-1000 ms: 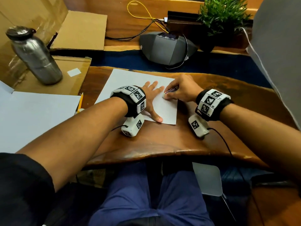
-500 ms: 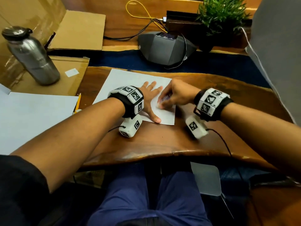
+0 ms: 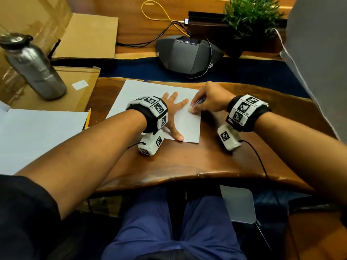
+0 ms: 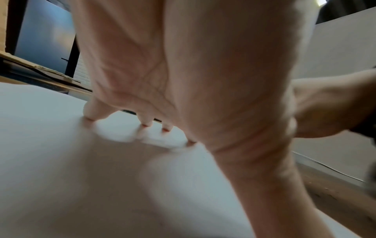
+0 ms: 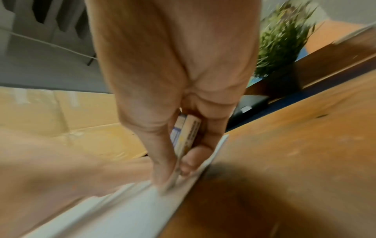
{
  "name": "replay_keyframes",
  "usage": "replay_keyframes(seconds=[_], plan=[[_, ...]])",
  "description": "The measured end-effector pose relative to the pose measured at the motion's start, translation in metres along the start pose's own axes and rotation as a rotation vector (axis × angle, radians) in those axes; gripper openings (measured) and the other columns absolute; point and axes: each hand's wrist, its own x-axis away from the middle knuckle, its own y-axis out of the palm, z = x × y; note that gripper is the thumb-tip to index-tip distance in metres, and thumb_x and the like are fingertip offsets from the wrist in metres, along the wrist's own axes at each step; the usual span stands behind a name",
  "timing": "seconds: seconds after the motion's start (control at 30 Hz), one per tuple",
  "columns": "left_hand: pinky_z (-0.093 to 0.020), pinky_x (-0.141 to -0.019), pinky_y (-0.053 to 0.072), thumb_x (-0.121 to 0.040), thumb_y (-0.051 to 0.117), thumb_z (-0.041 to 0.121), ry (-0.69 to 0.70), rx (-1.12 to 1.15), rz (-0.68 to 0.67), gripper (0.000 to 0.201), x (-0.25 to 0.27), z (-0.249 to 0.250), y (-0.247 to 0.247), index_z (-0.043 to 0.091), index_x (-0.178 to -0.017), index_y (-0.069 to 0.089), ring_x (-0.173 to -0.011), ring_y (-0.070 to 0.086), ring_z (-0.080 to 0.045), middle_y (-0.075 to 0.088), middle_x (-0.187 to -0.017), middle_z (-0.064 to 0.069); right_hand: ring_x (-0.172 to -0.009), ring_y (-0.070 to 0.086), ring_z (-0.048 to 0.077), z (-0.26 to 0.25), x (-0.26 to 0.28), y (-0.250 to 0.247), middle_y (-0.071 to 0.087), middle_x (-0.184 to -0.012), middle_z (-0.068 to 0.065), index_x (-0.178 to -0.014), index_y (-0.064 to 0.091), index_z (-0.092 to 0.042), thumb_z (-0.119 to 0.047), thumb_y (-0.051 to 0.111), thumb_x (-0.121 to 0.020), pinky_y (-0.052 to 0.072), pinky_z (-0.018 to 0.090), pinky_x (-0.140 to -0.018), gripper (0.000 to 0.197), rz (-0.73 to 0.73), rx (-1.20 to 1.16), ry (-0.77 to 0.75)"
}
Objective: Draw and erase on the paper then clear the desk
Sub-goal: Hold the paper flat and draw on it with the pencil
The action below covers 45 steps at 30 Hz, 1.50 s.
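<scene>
Your left hand (image 3: 173, 107) flat with fingers spread on the paper (image 3: 150, 91), your right hand (image 3: 210, 98) pinching an eraser (image 5: 186, 133) against its edge

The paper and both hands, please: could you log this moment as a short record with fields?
paper: white sheet flat on the wooden desk
left hand: spread flat, fingertips pressing the paper
right hand: pinches an eraser in a printed sleeve, its tip on the paper near the right edge
pencil: lying left of the paper, untouched
bottle: upright on cardboard, far left
phase: erasing, likely
</scene>
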Motion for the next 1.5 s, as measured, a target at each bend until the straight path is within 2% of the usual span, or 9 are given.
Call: replay_keyframes(seconds=[0.1,0.27,0.37,0.67,0.73,0.9,1.1,1.27,1.5], plan=[[-0.061,-0.116,0.011,-0.044,0.075,0.083,-0.013,-0.020,0.001,0.148,0.003,0.002,-0.002,0.045,-0.149,-0.021,-0.150,-0.014,-0.034,-0.023,-0.162,-0.002,-0.087,0.064,0.012,0.006,-0.001,0.002,0.072,-0.096,-0.001,-0.098,0.079,-0.017,-0.032,0.081,-0.079,0.045,0.013,-0.060,0.024,0.095,-0.047,0.027],[-0.065,-0.113,0.012,-0.019,0.067,0.089,-0.023,-0.026,-0.053,0.160,-0.001,0.005,-0.006,0.052,-0.143,-0.027,-0.148,-0.016,-0.038,-0.027,-0.161,-0.003,-0.074,0.061,0.000,-0.004,0.024,0.014,0.072,-0.083,-0.016,-0.089,0.079,-0.028,-0.039,0.084,-0.074,0.042,0.008,-0.060,0.019,-0.188,0.055,-0.109],[-0.066,-0.112,0.015,-0.011,0.062,0.090,-0.014,-0.047,-0.047,0.162,-0.003,0.006,-0.008,0.055,-0.143,-0.025,-0.149,-0.012,-0.039,-0.023,-0.162,-0.004,-0.086,0.063,0.008,0.004,0.005,0.005,0.073,-0.095,-0.006,-0.096,0.079,-0.021,-0.037,0.083,-0.077,0.044,0.014,-0.063,0.025,0.005,-0.008,-0.012],[-0.067,-0.112,0.013,-0.019,0.070,0.090,-0.014,-0.028,-0.030,0.158,0.000,0.004,-0.006,0.057,-0.140,-0.028,-0.148,-0.018,-0.037,-0.028,-0.160,-0.002,-0.074,0.062,-0.001,-0.009,0.039,0.022,0.074,-0.085,-0.014,-0.090,0.079,-0.025,-0.033,0.085,-0.075,0.041,0.004,-0.060,0.019,-0.201,-0.001,-0.107],[-0.066,-0.113,0.012,-0.017,0.065,0.091,-0.001,-0.022,-0.038,0.158,0.001,0.005,-0.006,0.056,-0.141,-0.026,-0.148,-0.018,-0.037,-0.028,-0.160,-0.002,-0.080,0.061,0.003,-0.003,0.025,0.010,0.074,-0.092,-0.008,-0.094,0.078,-0.022,-0.032,0.083,-0.078,0.044,0.011,-0.065,0.019,-0.063,0.010,-0.077],[-0.069,-0.112,0.008,-0.043,0.067,0.088,0.054,-0.009,-0.032,0.139,0.010,0.000,-0.003,0.051,-0.148,-0.018,-0.149,-0.017,-0.032,-0.026,-0.161,0.001,-0.096,0.064,0.019,0.012,-0.006,-0.001,0.072,-0.100,0.000,-0.094,0.076,-0.020,-0.034,0.078,-0.082,0.054,0.034,-0.084,0.019,0.077,0.098,-0.005],[-0.046,-0.122,-0.004,-0.086,0.048,0.071,0.263,0.043,0.001,0.107,0.032,0.025,0.015,0.018,-0.156,-0.012,-0.150,-0.015,-0.019,-0.021,-0.163,-0.001,-0.106,0.063,0.020,0.022,-0.009,0.002,0.071,-0.117,0.000,-0.089,0.073,-0.024,-0.036,0.077,-0.083,0.050,0.038,-0.095,0.014,0.049,0.110,0.004],[-0.042,-0.122,-0.007,-0.090,0.035,0.073,0.453,0.179,-0.043,0.096,0.047,0.062,0.029,0.021,-0.156,-0.010,-0.150,-0.014,-0.019,-0.022,-0.162,0.001,-0.103,0.067,0.020,0.014,-0.012,-0.005,0.075,-0.104,0.001,-0.081,0.075,-0.025,-0.040,0.081,-0.077,0.053,0.041,-0.093,0.017,0.007,0.147,0.006],[-0.047,-0.121,-0.004,-0.079,0.028,0.087,-0.082,0.151,0.058,0.117,0.049,0.046,0.035,0.009,-0.155,-0.013,-0.148,-0.018,-0.034,-0.022,-0.161,-0.015,-0.097,0.068,0.018,0.007,-0.012,-0.008,0.075,-0.100,0.000,-0.084,0.078,-0.022,-0.037,0.082,-0.076,0.057,0.038,-0.086,0.018,-0.007,0.202,0.019]])
